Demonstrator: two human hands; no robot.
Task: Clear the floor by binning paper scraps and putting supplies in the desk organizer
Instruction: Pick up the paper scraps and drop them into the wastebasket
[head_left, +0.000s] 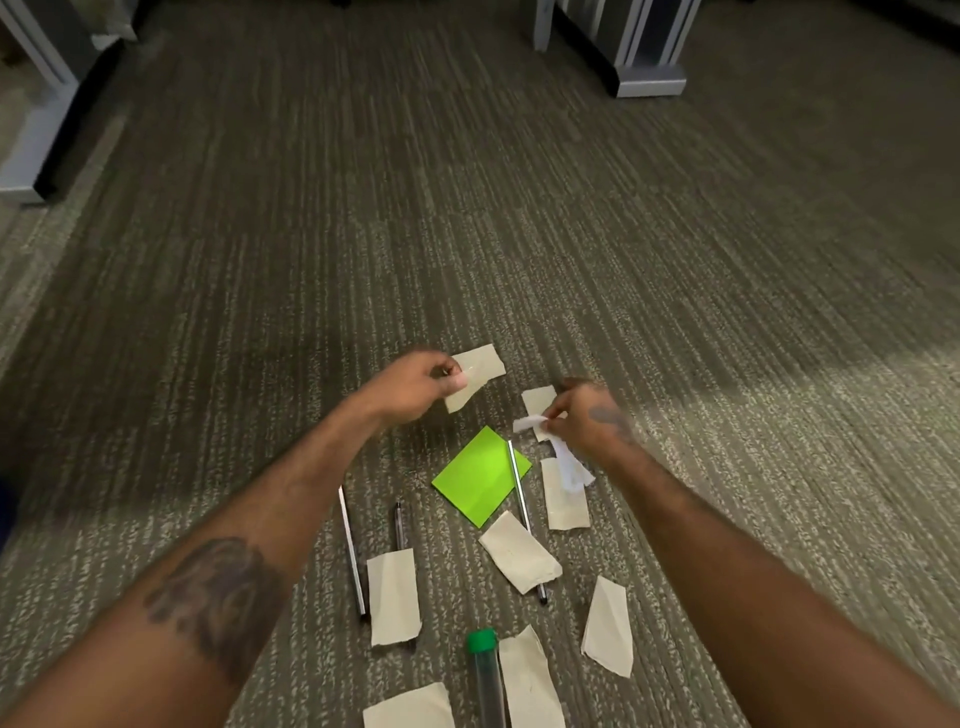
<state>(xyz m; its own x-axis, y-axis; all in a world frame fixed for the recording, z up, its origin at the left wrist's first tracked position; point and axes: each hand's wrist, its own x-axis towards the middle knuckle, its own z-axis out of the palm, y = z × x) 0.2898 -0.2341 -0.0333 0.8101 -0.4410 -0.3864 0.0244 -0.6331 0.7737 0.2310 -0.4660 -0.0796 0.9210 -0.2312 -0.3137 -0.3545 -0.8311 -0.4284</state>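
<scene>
My left hand (415, 384) pinches a beige paper scrap (478, 371) lifted just above the carpet. My right hand (587, 421) grips crumpled white paper scraps (569, 465) that hang below its fingers, beside another beige scrap (537, 400) on the floor. Several more beige scraps lie nearer to me, such as one (519, 551) over a pen and one (393, 595) at the left. A bright green sticky-note pad (475, 480) lies between my forearms. Pens lie on the carpet: a silver one (352, 556), a dark one (399, 525), and one (517, 480) across the pad. A green-capped clear tube (485, 670) lies at the bottom.
The striped grey carpet (467, 208) stretches far ahead. Grey metal desk legs stand at the top left (31, 156) and the top right (644, 73). No bin or desk organizer is in view.
</scene>
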